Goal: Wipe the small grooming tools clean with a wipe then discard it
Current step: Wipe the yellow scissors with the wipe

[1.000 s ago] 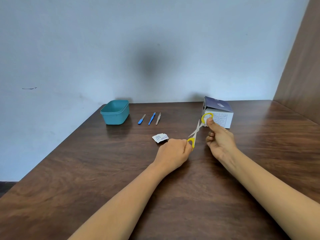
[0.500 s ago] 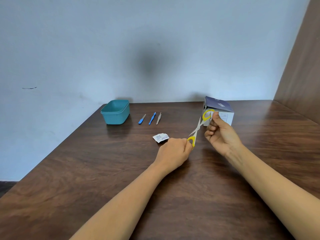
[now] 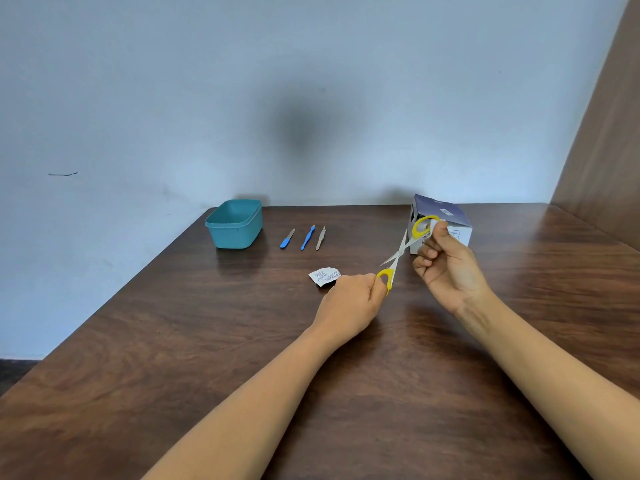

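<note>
Small yellow-handled scissors (image 3: 401, 252) are held spread open above the table. My left hand (image 3: 349, 304) grips the lower yellow handle. My right hand (image 3: 446, 268) pinches the upper yellow handle loop with a small white wipe (image 3: 437, 223) under the thumb. Three other tools lie in a row further back: a blue-handled file (image 3: 287, 238), a blue tool (image 3: 308, 237) and grey tweezers (image 3: 320, 238). A torn white wipe packet (image 3: 325, 276) lies just left of my left hand.
A teal plastic tub (image 3: 235, 224) stands at the back left of the dark wooden table (image 3: 173, 341). A white and dark blue box (image 3: 446, 220) sits behind my right hand. A wooden panel rises at the far right.
My right hand has slid with the wipe up along the upper scissor handle, away from me. My left hand has stayed in place.
</note>
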